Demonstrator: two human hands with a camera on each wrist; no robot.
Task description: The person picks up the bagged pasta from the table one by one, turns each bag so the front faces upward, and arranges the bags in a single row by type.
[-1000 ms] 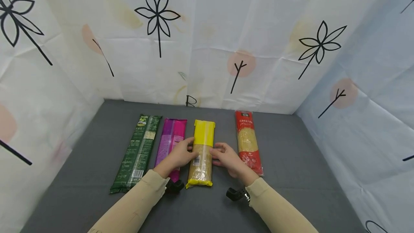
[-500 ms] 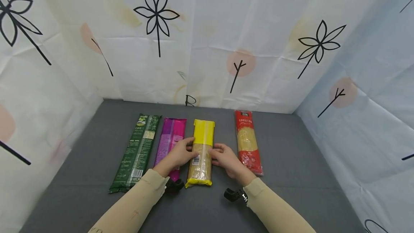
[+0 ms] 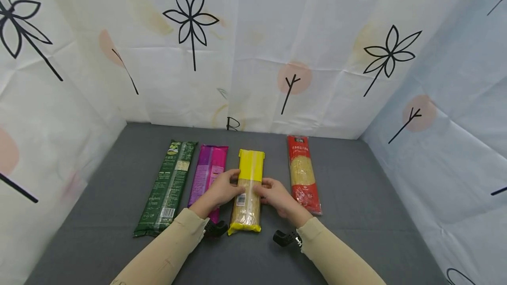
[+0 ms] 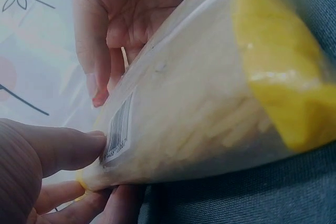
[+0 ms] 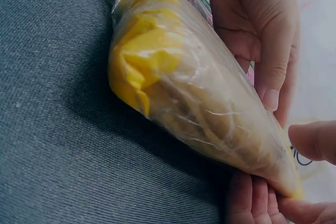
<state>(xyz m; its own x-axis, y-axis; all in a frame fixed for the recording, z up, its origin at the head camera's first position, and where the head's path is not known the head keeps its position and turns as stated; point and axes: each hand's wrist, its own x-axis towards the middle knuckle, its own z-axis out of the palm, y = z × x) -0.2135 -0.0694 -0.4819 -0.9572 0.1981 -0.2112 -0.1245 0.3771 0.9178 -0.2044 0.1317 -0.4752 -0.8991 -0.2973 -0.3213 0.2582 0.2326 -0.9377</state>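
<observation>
A pack of spaghetti (image 3: 250, 209), yellow at both ends with a clear middle and a barcode, lies lengthwise between both hands in the head view. My left hand (image 3: 222, 189) grips its left edge, thumb on top beside the barcode (image 4: 119, 128) and fingers tucked below. From the other side my right hand (image 3: 278, 196) holds the right edge, thumb over it and fingers (image 5: 253, 196) under it. The right wrist view shows the pack's near yellow end (image 5: 142, 61) close over the grey cloth, with shadow beneath.
Left of the hands lie a purple-pink pack (image 3: 203, 175), partly behind the left hand, and a longer green pack (image 3: 166, 188). A red pasta pack (image 3: 303, 173) is at the right. Printed white cloth walls (image 3: 253, 100) enclose the grey table (image 3: 356, 197).
The yellow spaghetti pack has shifted slightly toward me and a little right over the last half second, both hands with it. The right thumb now overlaps its edge more. The other packs stay put.
</observation>
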